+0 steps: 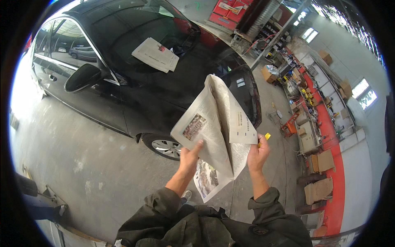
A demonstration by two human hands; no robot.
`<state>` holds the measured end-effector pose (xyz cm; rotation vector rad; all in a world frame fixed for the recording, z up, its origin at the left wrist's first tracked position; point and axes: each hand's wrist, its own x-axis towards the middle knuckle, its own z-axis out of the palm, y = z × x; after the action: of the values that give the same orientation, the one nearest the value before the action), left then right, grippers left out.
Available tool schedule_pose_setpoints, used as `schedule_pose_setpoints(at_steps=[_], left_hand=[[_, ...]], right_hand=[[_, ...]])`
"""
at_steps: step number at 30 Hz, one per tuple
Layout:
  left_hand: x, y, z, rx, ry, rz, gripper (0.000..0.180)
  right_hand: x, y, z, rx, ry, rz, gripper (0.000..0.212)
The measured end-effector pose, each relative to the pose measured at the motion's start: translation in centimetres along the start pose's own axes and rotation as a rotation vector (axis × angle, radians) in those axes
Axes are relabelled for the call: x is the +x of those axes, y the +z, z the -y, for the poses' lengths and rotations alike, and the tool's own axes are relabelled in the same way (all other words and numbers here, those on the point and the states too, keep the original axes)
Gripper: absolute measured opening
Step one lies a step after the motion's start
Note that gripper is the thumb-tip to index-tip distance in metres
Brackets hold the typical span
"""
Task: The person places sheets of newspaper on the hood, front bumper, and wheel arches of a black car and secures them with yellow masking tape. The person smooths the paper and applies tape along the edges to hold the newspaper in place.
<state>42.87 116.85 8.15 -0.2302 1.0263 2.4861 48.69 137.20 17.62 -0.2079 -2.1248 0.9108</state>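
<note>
1. Head view: we saw the left hand (189,159) clamped on the newspaper (207,123), its thumb pressed flat on the printed face and its other fingers mostly hidden behind the paper.
2. We saw the right hand (258,154) closed on the opposite edge of the same newspaper; a small yellow object (268,136) stuck out by its fingertips, and we could not tell what it was.
3. Between the two hands we had the newspaper raised in front of the body, folded and creased, with a long gap opening down its middle and a lower flap (207,181) with a colour photo hanging beneath the left hand.
4. Close around the grip, we noted dark sleeves (269,203) pushed up off both wrists and, below, a pale shoe (187,194) on the grey floor (94,164).
5. Beyond the paper we faced a black car (160,92), its front wheel (164,147) partly covered by the newspaper and its side mirror (83,78) farther left.
6. On the car, near the base of the windscreen, we saw a flat stack of papers (156,55), well apart from both hands.
7. Farther right, we saw an orange stool (290,126) near cluttered workbenches, and a cardboard box (269,74) on the floor.
</note>
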Motion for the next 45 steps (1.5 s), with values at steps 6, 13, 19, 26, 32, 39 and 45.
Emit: schedule_pose_setpoints(at_steps=[6,13,19,26,32,39,45], left_hand=[[0.0,0.2,-5.0,0.830,0.460,-0.159,0.018],[-2.7,2.3,-4.2,1.326,0.921,-0.031,0.008],[-5.6,1.5,-3.6,1.518,0.887,0.033,0.034],[-7.2,1.1,-2.6,1.556,0.922,-0.011,0.035],[-9.6,-1.0,-1.1,1.525,0.724,0.038,0.038],[-15.4,-2.5,1.9,1.767,0.552,0.268,0.032],[-22.6,3.1,11.8,1.766,0.212,0.176,0.032]], right_hand=[[0.4,-2.9,-1.4,-0.402,0.172,-0.055,0.032],[-2.7,1.0,5.9,0.314,0.152,0.513,0.030],[-2.6,3.0,7.5,0.371,0.283,0.541,0.029],[-3.8,2.8,6.9,0.441,0.277,0.548,0.030],[-9.9,2.4,4.9,0.603,0.344,0.482,0.028],[-17.8,-0.1,3.0,0.813,0.443,0.481,0.023],[-24.8,-9.3,-3.0,0.864,0.481,0.443,0.023]])
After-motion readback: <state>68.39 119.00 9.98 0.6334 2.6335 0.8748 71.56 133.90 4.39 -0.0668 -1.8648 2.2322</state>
